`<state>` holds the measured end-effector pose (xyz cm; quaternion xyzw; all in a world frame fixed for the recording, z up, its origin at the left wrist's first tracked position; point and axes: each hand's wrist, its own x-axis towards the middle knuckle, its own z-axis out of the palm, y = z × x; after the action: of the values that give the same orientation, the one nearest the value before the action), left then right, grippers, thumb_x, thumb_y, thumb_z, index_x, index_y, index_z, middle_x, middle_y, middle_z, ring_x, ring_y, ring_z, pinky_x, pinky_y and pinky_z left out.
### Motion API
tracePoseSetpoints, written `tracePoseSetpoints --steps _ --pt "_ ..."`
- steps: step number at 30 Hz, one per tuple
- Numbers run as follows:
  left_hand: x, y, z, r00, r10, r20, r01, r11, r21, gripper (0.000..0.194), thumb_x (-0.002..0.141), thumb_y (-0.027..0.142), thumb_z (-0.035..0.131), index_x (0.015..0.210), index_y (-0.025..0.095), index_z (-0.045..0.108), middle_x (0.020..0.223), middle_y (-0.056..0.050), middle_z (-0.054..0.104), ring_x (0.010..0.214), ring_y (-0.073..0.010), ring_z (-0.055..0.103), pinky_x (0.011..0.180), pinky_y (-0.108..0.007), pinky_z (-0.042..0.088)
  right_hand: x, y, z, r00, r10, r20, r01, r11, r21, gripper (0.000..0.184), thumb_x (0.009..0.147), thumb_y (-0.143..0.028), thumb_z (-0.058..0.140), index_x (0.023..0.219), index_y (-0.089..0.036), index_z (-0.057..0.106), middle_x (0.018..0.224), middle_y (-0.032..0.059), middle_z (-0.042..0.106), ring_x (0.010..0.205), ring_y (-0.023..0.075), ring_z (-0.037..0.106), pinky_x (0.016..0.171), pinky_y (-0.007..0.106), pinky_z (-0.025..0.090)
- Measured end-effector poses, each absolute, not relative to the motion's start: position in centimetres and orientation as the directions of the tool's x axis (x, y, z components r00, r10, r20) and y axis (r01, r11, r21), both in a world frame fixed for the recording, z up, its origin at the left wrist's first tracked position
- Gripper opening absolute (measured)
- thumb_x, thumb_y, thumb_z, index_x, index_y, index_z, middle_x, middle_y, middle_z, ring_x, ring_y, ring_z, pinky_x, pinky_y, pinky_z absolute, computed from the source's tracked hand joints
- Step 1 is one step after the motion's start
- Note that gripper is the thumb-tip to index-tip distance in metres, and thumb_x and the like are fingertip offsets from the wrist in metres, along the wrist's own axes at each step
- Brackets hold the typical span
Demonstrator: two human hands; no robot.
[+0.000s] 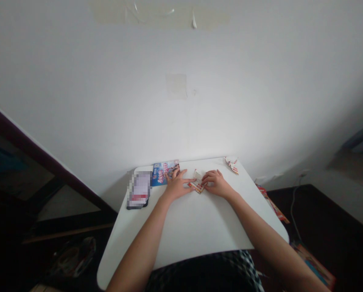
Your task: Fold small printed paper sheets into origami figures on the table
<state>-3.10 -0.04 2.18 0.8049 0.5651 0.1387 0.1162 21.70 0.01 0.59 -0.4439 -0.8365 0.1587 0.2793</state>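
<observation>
A small piece of folded printed paper (196, 186), white with red and yellow, lies on the white table between my hands. My left hand (178, 185) has its fingers spread, with thumb and index finger reaching to the paper's left side. Its other fingers rest over the edge of a blue printed flyer (160, 175). My right hand (217, 183) has bent fingers closed at the paper's right edge, and they hide part of it.
A phone (139, 190) with a blurred screen lies at the table's left. Another folded paper piece (231, 164) sits at the far right corner. The white table (196, 231) stands against a wall (181, 129). Printed sheets (273, 205) are below its right side.
</observation>
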Motion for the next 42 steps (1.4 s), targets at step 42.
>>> tracePoseSetpoints --steps 42 --pt "-2.6 0.2 1.6 0.239 0.952 0.190 0.856 -0.299 0.422 0.021 0.087 0.054 0.073 0.100 0.042 0.082 0.148 -0.001 0.061 0.150 -0.0344 0.035 0.121 -0.077 0.001 20.9 0.0 0.4 -0.388 0.867 0.312 0.677 0.498 -0.542 0.014 0.101 -0.027 0.053 0.105 -0.027 0.066 0.113 0.0056 0.071 0.119 0.0235 0.060 0.120 0.066 0.019"
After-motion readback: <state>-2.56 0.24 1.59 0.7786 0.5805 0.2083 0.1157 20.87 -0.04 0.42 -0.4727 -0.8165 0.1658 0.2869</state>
